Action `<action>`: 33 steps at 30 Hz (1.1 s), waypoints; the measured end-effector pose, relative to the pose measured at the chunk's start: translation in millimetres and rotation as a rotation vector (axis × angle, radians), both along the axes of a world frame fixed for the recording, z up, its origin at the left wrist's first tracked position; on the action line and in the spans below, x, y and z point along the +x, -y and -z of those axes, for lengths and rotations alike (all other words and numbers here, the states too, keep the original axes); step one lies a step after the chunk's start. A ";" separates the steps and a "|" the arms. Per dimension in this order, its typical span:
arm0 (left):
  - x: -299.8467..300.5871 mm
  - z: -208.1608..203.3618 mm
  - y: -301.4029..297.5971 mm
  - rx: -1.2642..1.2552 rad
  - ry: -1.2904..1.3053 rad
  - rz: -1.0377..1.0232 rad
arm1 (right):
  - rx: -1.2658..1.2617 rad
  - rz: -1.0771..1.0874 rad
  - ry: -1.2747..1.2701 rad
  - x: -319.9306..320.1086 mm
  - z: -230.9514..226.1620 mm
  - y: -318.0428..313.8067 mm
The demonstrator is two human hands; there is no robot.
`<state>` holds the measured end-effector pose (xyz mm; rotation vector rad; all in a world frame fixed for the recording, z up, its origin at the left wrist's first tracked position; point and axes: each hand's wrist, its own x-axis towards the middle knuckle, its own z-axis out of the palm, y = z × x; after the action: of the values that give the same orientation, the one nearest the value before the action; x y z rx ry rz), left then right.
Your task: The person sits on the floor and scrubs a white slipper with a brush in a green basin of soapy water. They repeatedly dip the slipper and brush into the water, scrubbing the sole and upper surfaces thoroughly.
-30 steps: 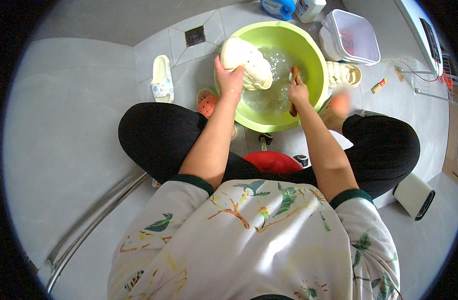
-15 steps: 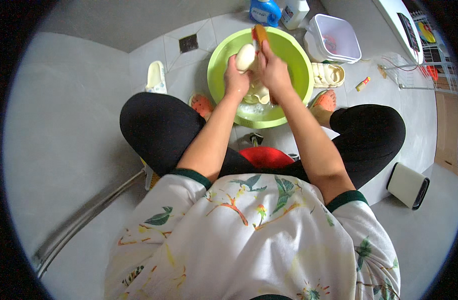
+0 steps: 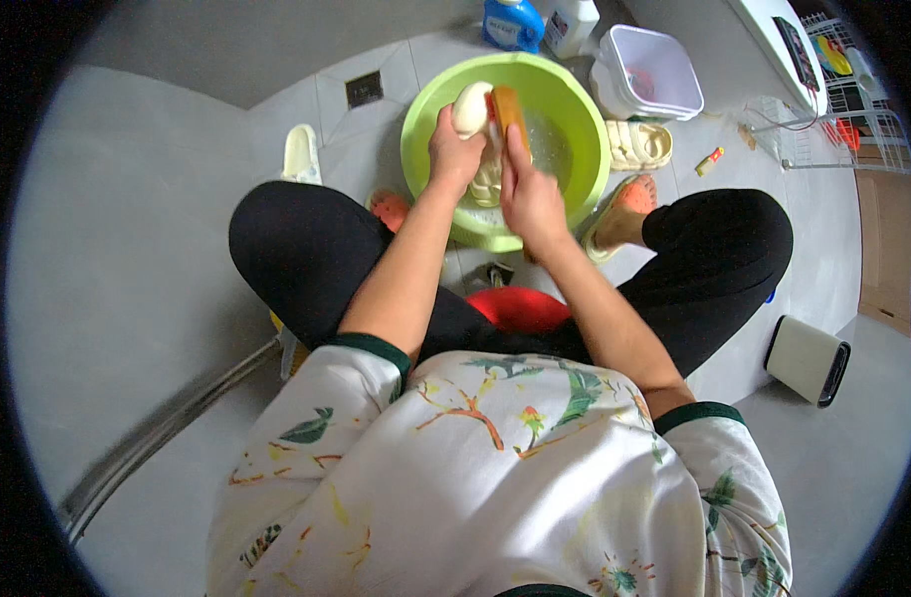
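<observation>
My left hand (image 3: 454, 154) is closed around a cream-coloured slipper (image 3: 472, 109), its rounded end pointing away from me. A wooden-backed scrub brush (image 3: 511, 111) is gripped in my right hand (image 3: 532, 204), and its bristle side lies against the slipper's right side. Both hands are over a lime-green basin (image 3: 583, 149) with sudsy water in it. The lower part of the slipper shows between my wrists; my fingers hide part of it.
Right of the basin lies another cream slipper (image 3: 638, 146), with a white tub (image 3: 651, 75) beyond it. A blue bottle (image 3: 512, 25) and a white bottle (image 3: 572, 27) stand behind. A pale slipper (image 3: 301, 154) rests at left, near a floor drain (image 3: 364, 90).
My right hand has come down toward me with the brush, which now sits lower along the slipper. The slipper and left hand have shifted slightly left in the picture.
</observation>
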<state>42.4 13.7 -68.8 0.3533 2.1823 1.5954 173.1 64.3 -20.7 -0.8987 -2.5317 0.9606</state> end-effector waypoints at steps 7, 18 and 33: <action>-7.3 6.8 0.8 0.048 0.093 -0.111 | -0.076 0.029 -0.038 -17.0 8.3 -7.0; -15.9 12.1 -0.5 0.541 0.363 -0.150 | -0.226 0.285 -0.081 -12.3 25.6 -45.4; -30.7 -7.1 12.5 0.704 0.555 0.053 | -0.328 0.405 -0.203 -0.7 64.6 -94.0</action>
<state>11.6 1.2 -61.8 0.1311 1.1618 2.0835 172.3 158.4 -85.3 -1.2714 -1.9497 1.2704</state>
